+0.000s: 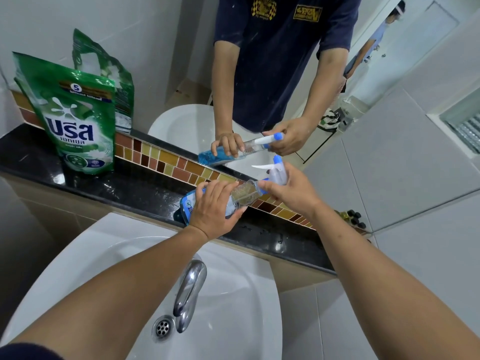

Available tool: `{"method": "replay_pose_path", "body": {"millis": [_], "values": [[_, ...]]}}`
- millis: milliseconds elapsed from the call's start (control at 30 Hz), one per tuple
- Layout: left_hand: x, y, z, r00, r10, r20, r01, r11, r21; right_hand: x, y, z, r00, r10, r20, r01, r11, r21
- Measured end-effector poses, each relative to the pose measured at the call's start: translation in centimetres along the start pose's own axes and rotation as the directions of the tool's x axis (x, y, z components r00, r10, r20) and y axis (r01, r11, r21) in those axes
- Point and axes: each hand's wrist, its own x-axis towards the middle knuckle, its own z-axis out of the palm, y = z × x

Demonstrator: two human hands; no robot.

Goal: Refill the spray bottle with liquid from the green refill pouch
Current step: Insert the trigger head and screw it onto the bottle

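Both hands are on the spray bottle [241,196] right now. It's tipped way over, nearly lying sideways, with its bottom end resting on the black worktop [104,183] just behind the sink [233,294] and its neck pointing up to the right. There's blue liquid pooled in the low end, and the upper part is clear.

The left hand [215,211] has its grip wrapped around the bottle's body, fingers over the top and thumb underneath. The right hand [288,190] has its grip closed around the white trigger head [275,172] with the blue nozzle, right where it meets the neck. Can't tell if the head is screwed tight or loose from this angle.

The green refill pouch [78,120] is standing upright on the worktop well off to the left, against the wall, nobody touching it. Its top edge looks crumpled, but I can't make out whether it's open.

The mirror [285,74] above the tile strip [166,159] shows the same two hands on the bottle. The chrome tap [188,289] sits below the arms, over the drain [163,327].
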Motion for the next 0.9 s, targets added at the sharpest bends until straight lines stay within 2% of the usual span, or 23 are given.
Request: {"method": "replay_pose_path", "body": {"millis": [100,233,333,400,500,667,833,900], "values": [[0.0,0.0,0.1,1.000,0.004,-0.002,-0.004,1.000,0.002,0.0,0.0,0.1,0.999,0.034,-0.011,-0.034,0.999,-0.028],[0.0,0.0,0.1,1.000,0.010,-0.009,-0.010,1.000,0.008,0.0,0.4,-0.7,0.993,0.012,0.117,-0.013,1.000,0.007],[0.0,0.1,0.1,1.000,0.018,-0.018,-0.018,1.000,0.000,-0.1,0.7,-0.4,1.000,0.007,0.028,-0.008,0.999,0.038],[-0.1,0.2,0.0,0.999,0.028,-0.017,-0.028,1.000,-0.006,-0.1,0.8,0.2,0.999,0.004,-0.039,-0.005,1.000,-0.001],[-0.3,0.2,0.1,0.999,0.042,-0.013,-0.042,0.999,-0.002,-0.4,0.7,0.6,0.997,0.024,-0.071,-0.027,0.999,-0.037],[-0.3,0.2,0.2,1.000,0.027,-0.005,-0.027,1.000,0.003,-0.6,0.7,-0.8,0.994,0.062,0.087,-0.066,0.996,0.053],[-0.3,0.1,0.1,1.000,0.022,-0.008,-0.022,1.000,-0.002,-0.4,0.4,0.7,0.996,0.066,-0.059,-0.067,0.997,-0.023],[-0.3,0.1,0.1,1.000,0.020,-0.014,-0.020,1.000,-0.003,-0.4,0.1,0.8,0.995,0.068,-0.075,-0.072,0.996,-0.057]]}}
